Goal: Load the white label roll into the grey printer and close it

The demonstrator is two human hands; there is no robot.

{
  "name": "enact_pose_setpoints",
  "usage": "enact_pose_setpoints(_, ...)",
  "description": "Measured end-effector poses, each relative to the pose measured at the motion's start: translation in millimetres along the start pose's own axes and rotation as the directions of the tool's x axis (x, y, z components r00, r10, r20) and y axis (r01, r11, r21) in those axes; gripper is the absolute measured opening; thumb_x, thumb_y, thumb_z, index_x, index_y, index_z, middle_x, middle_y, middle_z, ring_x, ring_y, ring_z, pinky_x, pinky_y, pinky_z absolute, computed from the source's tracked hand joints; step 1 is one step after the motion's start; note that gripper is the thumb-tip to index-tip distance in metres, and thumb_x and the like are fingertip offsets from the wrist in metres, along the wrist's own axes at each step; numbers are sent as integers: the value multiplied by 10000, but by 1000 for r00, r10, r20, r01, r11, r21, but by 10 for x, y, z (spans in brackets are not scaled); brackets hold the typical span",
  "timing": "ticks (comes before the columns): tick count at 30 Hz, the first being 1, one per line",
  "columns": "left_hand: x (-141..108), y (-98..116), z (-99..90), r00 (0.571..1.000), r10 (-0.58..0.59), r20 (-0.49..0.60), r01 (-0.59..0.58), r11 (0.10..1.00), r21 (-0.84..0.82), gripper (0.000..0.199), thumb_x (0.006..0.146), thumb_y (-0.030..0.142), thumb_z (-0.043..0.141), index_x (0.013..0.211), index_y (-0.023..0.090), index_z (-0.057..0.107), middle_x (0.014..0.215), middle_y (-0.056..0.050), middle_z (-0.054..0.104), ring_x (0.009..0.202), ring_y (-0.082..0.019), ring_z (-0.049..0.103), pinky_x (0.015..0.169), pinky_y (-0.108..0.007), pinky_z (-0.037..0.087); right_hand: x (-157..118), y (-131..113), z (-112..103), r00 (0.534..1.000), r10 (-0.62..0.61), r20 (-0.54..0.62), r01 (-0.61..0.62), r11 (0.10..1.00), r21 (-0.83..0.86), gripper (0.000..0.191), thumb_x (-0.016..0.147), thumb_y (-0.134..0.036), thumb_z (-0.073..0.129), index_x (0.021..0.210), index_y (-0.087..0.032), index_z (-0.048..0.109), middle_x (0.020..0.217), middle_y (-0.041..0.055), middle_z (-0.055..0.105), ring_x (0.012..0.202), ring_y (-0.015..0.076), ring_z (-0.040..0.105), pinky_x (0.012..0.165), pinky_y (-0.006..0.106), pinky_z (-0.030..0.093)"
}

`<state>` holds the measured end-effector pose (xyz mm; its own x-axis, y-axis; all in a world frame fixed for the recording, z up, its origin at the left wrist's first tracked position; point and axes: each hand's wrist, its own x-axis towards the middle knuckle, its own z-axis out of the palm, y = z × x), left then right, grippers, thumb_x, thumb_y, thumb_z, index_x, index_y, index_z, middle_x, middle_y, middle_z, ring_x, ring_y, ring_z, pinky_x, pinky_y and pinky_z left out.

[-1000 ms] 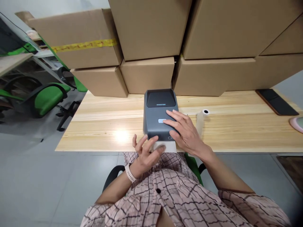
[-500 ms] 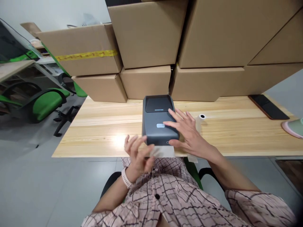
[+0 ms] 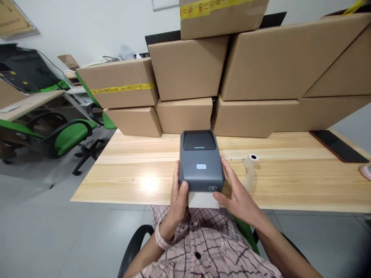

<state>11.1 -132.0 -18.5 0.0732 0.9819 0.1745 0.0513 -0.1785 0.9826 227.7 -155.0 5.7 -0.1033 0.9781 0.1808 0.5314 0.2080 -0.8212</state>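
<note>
A dark grey label printer (image 3: 199, 158) with a pale oval button sits near the front edge of the wooden table. My left hand (image 3: 178, 199) holds its left side, thumb on the front corner and fingers along the flank. On the opposite side, my right hand (image 3: 234, 193) has its fingers against the printer's right flank, with the thumb by the front lower corner. White paper (image 3: 204, 200) lies under the front of the printer, at the table edge. Right of my right hand stands a small white roll (image 3: 251, 159), with a pale translucent strip trailing toward me.
Cardboard boxes (image 3: 188, 69) are stacked along the back of the table (image 3: 121, 173). A dark phone (image 3: 337, 144) lies at the right, near a pinkish object (image 3: 365, 172) cut by the frame edge. Green chairs (image 3: 72, 135) stand on the floor at left.
My right hand has left the printer's top and moved to its right side. My left hand, raised in front before, now grips the left side. The view has tilted upward.
</note>
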Motion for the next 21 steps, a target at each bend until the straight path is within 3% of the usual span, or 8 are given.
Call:
enact_pose_setpoints(6,106,-40,-85,993,99,-62,-94,992,86,621,1049,606,349,1602,330,408,1739,-20,260,1642,-274,102,1345,-505,153,4,-12,-125,999,-11,43,8,997,77,1016,860,-840,508,1675,-382,111,1760,90,178,1611,382,201,1262,698,237)
enact_pose_setpoints(10,157,-97,-112,988,135,-80,-125,985,118,635,1051,630,284,1582,321,447,1740,-24,251,1637,-282,144,1343,-538,109,14,-18,-203,998,-22,67,16,996,89,996,869,-836,493,1675,-378,129,1753,94,203,1602,385,232,1263,694,237)
enact_pose_setpoints(14,124,-158,-54,988,135,-69,-134,991,23,640,1042,609,372,1603,304,408,1736,-57,269,1621,-290,220,1325,-516,226,5,-13,-184,998,-29,61,24,997,70,1006,860,-839,509,1674,-374,145,1756,95,191,1602,394,221,1261,698,233)
enact_pose_setpoints(18,28,-153,29,995,90,-45,-94,991,-90,673,1043,551,430,1650,298,286,1740,-66,264,1613,-277,248,1318,-458,273,-10,22,-123,998,5,70,-16,989,147,966,920,-724,567,1680,-376,84,1765,86,150,1610,362,214,1280,659,225)
enact_pose_setpoints(21,-30,-153,63,995,68,-76,-74,994,-79,668,1032,559,449,1633,299,321,1728,-73,294,1606,-281,266,1315,-428,283,-30,42,-70,997,22,80,-41,968,247,945,962,-615,596,1679,-388,25,1775,48,81,1630,305,139,1305,608,202)
